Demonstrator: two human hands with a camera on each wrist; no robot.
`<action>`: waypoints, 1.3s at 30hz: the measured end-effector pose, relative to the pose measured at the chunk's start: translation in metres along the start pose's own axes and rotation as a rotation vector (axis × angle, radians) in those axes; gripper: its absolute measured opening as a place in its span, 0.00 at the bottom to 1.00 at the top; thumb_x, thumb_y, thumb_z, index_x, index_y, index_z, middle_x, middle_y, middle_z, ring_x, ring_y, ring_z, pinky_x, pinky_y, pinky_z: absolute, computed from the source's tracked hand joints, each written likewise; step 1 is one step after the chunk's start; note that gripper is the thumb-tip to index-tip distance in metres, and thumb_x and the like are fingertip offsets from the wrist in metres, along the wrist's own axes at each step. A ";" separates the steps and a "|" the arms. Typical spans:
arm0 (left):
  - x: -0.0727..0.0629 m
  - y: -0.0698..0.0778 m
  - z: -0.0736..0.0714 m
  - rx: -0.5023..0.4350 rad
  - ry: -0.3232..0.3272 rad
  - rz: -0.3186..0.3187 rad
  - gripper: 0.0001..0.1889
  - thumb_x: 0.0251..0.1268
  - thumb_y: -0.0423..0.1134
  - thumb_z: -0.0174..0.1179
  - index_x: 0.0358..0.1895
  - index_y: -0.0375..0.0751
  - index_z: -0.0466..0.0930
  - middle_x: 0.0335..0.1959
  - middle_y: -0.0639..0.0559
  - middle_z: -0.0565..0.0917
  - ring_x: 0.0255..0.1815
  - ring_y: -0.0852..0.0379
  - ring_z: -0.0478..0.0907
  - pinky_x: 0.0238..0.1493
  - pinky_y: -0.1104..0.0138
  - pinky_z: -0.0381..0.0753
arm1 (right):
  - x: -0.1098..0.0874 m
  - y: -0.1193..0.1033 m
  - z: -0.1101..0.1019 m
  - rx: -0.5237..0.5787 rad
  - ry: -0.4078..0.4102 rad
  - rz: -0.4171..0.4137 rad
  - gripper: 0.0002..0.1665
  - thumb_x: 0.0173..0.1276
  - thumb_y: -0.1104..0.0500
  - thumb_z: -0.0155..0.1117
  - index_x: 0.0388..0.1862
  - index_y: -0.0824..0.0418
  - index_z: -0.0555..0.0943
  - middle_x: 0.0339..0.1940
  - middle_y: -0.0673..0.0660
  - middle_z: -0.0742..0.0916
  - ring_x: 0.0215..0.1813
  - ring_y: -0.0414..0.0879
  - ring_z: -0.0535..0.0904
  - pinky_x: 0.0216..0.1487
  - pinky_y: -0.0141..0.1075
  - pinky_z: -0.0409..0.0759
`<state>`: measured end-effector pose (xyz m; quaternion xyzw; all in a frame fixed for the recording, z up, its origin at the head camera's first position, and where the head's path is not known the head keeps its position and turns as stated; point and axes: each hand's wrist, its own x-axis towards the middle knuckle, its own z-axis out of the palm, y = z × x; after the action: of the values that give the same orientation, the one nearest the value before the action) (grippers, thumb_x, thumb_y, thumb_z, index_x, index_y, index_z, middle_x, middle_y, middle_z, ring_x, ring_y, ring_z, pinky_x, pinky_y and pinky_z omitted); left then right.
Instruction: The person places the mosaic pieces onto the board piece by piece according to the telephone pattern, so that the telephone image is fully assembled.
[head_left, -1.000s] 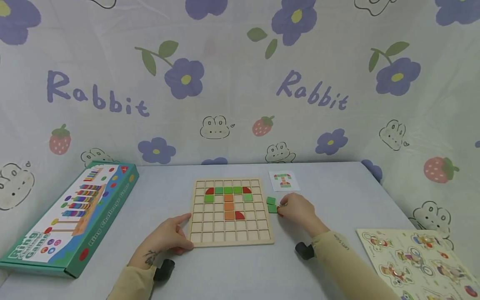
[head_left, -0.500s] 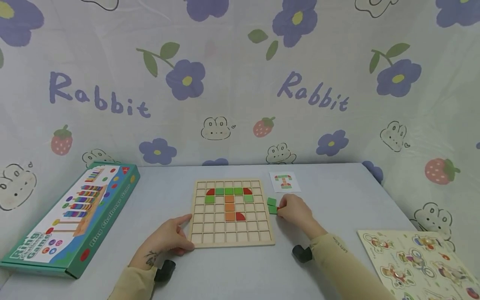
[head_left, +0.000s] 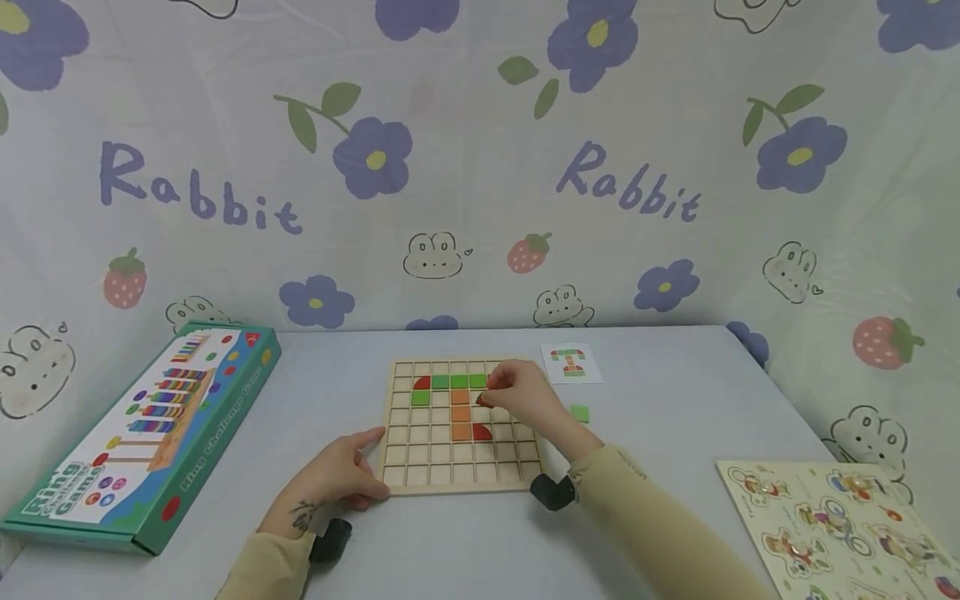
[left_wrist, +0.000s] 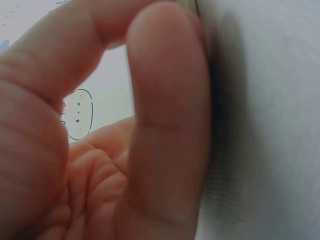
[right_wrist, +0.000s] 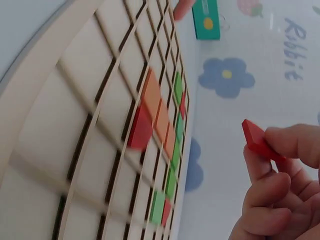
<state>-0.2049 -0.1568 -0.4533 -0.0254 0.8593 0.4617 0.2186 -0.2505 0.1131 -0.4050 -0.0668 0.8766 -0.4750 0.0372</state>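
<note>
My right hand (head_left: 528, 400) is over the upper right of the wooden grid board (head_left: 427, 475). Between thumb and fingers it pinches a red tile (right_wrist: 257, 140), raised off the board in the right wrist view. Green tiles (head_left: 459, 382) form a row on the board, with a red quarter-round tile (head_left: 422, 382) at its left end. An orange column (head_left: 460, 414) runs down from the row, and beside its foot sits another red quarter-round tile (head_left: 482, 432). At the board's left edge, my left hand (head_left: 330, 471) touches the frame with index finger and thumb spread apart.
Right of the board lies a loose green tile (head_left: 580, 413). Behind it is a white pattern card (head_left: 588, 354). A green game box (head_left: 150, 425) stands at the left, and a picture puzzle board (head_left: 832, 525) at the front right. A printed curtain (head_left: 480, 183) hangs behind the table.
My right hand has moved left from the loose tiles to over the board, carrying the red tile. It now hides the two green tiles beside the board. My left hand stays put.
</note>
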 end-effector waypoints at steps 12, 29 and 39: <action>-0.001 0.004 0.001 0.018 -0.008 0.000 0.49 0.36 0.29 0.73 0.70 0.44 0.59 0.21 0.48 0.77 0.15 0.59 0.73 0.20 0.69 0.75 | 0.016 -0.012 0.048 -0.177 -0.215 -0.071 0.04 0.56 0.64 0.67 0.32 0.59 0.83 0.31 0.49 0.83 0.34 0.42 0.74 0.35 0.33 0.73; -0.001 0.002 0.001 0.020 0.003 0.006 0.49 0.36 0.28 0.73 0.69 0.44 0.60 0.22 0.48 0.77 0.15 0.59 0.73 0.20 0.68 0.75 | 0.015 -0.010 0.061 -0.347 -0.248 -0.039 0.04 0.58 0.61 0.67 0.25 0.53 0.82 0.27 0.46 0.81 0.34 0.43 0.73 0.36 0.34 0.71; -0.002 0.001 0.000 0.027 0.001 0.014 0.49 0.36 0.29 0.73 0.69 0.44 0.59 0.22 0.48 0.77 0.15 0.59 0.73 0.20 0.68 0.75 | 0.015 -0.013 0.062 -0.404 -0.272 -0.033 0.06 0.59 0.60 0.66 0.24 0.51 0.81 0.27 0.45 0.81 0.34 0.42 0.73 0.36 0.34 0.71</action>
<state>-0.2031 -0.1567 -0.4519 -0.0167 0.8657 0.4516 0.2154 -0.2559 0.0527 -0.4282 -0.1506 0.9396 -0.2771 0.1329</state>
